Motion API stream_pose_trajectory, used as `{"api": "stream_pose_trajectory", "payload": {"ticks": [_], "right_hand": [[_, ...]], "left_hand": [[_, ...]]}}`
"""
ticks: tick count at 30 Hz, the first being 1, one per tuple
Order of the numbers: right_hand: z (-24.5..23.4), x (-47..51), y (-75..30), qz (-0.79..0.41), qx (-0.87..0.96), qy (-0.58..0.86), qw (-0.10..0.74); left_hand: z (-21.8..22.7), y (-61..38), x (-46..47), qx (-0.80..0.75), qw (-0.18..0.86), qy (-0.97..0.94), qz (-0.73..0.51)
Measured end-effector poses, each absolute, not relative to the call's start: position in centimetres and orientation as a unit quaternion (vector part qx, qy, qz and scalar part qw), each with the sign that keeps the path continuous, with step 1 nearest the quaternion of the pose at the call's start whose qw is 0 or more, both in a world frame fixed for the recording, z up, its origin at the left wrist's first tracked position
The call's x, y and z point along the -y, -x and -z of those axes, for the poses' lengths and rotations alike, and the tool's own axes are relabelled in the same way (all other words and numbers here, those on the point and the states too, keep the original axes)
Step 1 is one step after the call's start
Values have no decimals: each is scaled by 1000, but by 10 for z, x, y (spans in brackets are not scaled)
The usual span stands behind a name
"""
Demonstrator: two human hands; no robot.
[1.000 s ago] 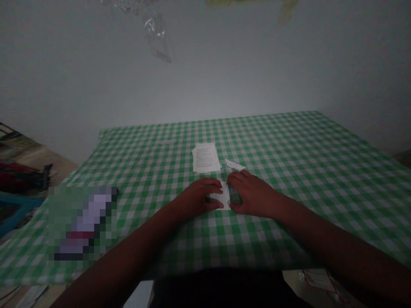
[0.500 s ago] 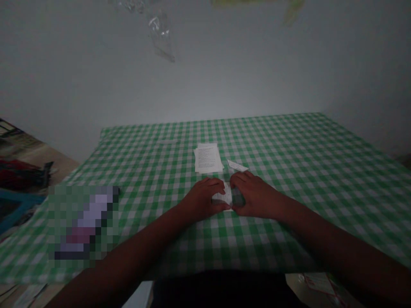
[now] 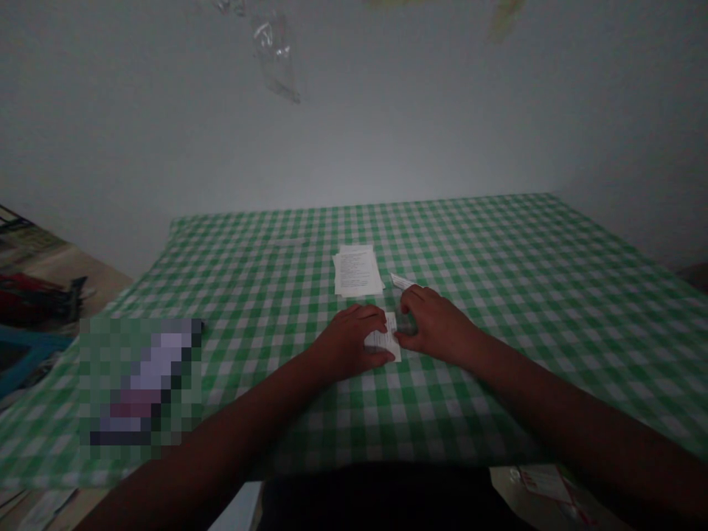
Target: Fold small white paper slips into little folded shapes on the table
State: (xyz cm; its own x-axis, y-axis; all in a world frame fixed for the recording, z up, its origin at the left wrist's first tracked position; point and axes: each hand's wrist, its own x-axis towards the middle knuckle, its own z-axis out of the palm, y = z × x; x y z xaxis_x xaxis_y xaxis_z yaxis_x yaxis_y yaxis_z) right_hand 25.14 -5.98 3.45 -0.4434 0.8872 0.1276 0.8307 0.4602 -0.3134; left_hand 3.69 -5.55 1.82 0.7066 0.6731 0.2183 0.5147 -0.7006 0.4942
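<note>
A small folded white paper (image 3: pixel 386 341) lies on the green-and-white checked tablecloth (image 3: pixel 498 295) in front of me. My left hand (image 3: pixel 347 341) rests on its left part with curled fingers pressing it down. My right hand (image 3: pixel 436 324) touches the paper's right edge, fingers bent with the tips on the cloth. Just beyond lies a stack of printed white sheets (image 3: pixel 357 271), and a narrow paper strip (image 3: pixel 403 281) lies beside my right hand's knuckles.
A blurred-out object (image 3: pixel 141 380) lies on the cloth at the left. Beyond the table's left edge are dark and red items (image 3: pixel 33 299). A pale wall stands behind, with clear plastic (image 3: pixel 275 55) stuck on it. Papers (image 3: pixel 545 483) lie below the table's near right edge.
My right hand has slid off the folded paper toward the right and back, uncovering more of it. My left hand stays pressed on it.
</note>
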Motion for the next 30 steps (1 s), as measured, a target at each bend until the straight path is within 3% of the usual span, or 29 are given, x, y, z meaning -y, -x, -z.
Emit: {"api": "stream_pose_trajectory", "payload": {"ticks": [7, 16, 30], "right_hand": [[-26, 46, -250, -60, 815, 550, 173], [-41, 70, -251, -88, 859, 491, 113], [-48, 81, -248, -96, 875, 463, 107]], "left_hand": [[-21, -36, 56, -333, 200, -903, -182], [-18, -35, 58, -338, 185, -904, -187], [-21, -36, 59, -343, 188, -902, -184]]}}
